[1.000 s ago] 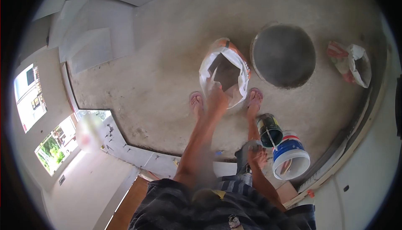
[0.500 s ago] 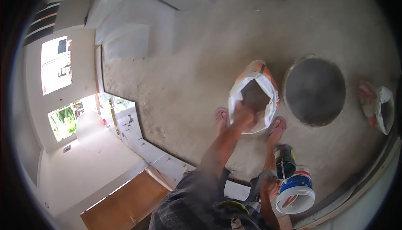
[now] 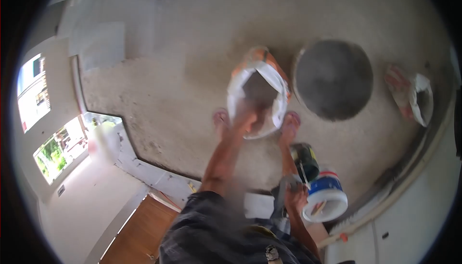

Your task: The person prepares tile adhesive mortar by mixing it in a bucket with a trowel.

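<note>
My left hand (image 3: 247, 119) reaches into the open mouth of a white and orange sack (image 3: 281, 107) standing between my feet. Grey-brown powder (image 3: 260, 88) shows inside. Motion and dust blur this hand, and its fingertips are hidden in the sack. Low at my right side, my right hand (image 3: 296, 197) is curled beside a white and blue bucket (image 3: 325, 185). What its fingers close on is hidden. Just above it stands a dark bucket (image 3: 303, 158) with a thin light rod or handle across it. Something light lies inside the white bucket.
A round patch of dark grey material (image 3: 333, 80) lies on the concrete floor (image 3: 178, 124) right of the sack. Further right, a second open bag (image 3: 419, 99) stands near the wall. Pale boards (image 3: 103, 45) are at upper left; a brown door (image 3: 137, 232) is at lower left.
The view has shifted, so the sack, buckets and floor patch appear further left and higher. My left hand stays in the sack's mouth; my right hand remains by the buckets.
</note>
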Available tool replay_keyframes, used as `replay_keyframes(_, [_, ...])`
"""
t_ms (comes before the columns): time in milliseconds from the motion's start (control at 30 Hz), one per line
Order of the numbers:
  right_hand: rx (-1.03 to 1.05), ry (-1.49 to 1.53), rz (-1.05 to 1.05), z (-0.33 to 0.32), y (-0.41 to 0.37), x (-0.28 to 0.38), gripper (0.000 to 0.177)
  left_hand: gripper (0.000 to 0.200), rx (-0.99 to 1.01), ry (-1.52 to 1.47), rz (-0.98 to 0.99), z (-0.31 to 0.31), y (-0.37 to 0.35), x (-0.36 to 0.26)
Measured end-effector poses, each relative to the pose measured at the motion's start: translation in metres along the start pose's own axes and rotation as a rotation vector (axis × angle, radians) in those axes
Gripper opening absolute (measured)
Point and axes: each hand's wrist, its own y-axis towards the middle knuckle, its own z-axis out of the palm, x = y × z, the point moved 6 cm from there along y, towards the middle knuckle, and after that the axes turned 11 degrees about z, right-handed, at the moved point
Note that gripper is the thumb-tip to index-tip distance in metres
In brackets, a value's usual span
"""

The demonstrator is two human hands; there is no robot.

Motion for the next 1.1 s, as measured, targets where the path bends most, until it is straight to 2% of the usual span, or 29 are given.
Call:
replay_keyframes(67, [0.037, -0.062, -0.007, 0.006, -0.001, -0.010, 0.049, 0.034, 0.127, 0.102, 0.044, 0.012, 0.004, 0.001])
replay_keyframes(133, [0.062, -0.075, 0.069, -0.010, 0.000, 0.010, 0.048, 0.038, 0.063, 0.019, 0.135, 0.015, 0.010, -0.001])
replay_keyframes(167, [0.009, -0.101, 0.065, -0.012, -0.001, 0.015, 0.049, 0.040, 0.027, -0.022, 0.171, 0.010, 0.009, -0.005])
replay_keyframes(267, [0.036, -0.050, 0.023, -0.006, -0.005, 0.015, 0.050, 0.043, 0.061, -0.123, 0.077, 0.003, 0.000, -0.004])
replay_keyframes(367, [0.015, -0.027, 0.014, -0.004, -0.006, 0.021, 0.049, 0.044, -0.042, -0.156, 0.206, -0.011, -0.009, -0.015])
replay_keyframes(467, [0.053, -0.053, 0.030, -0.006, -0.010, 0.030, 0.049, 0.035, 0.020, -0.221, 0.214, 0.019, 0.013, 0.007])
replay_keyframes(567, [0.045, -0.083, 0.027, 0.003, -0.012, 0.021, 0.050, 0.045, -0.114, -0.462, 0.242, 0.025, 0.014, 0.008])
replay_keyframes(667, [0.048, -0.052, 0.045, 0.008, -0.017, 0.022, 0.051, 0.046, -0.228, -0.437, 0.302, 0.025, 0.011, 0.015])
replay_keyframes(733, [0.093, -0.014, 0.100, -0.001, -0.022, 0.037, 0.051, 0.041, -0.107, -0.474, 0.311, 0.030, 0.007, 0.018])
replay_keyframes(800, [0.102, -0.008, 0.137, -0.004, -0.031, 0.043, 0.052, 0.037, -0.046, -0.617, 0.251, 0.023, -0.006, 0.016])
replay_keyframes(967, [0.117, -0.017, 0.162, 0.023, -0.035, 0.031, 0.053, 0.033, 0.039, -1.115, -0.061, -0.004, -0.055, 0.008])
replay_keyframes(1067, [0.194, 0.046, 0.241, 0.014, -0.039, 0.038, 0.055, 0.043, -0.079, -1.041, 0.070, 0.005, -0.066, 0.021])
replay_keyframes(1100, [0.202, 0.065, 0.281, 0.011, -0.042, 0.037, 0.056, 0.041, -0.041, -0.980, 0.006, -0.009, -0.082, 0.014])
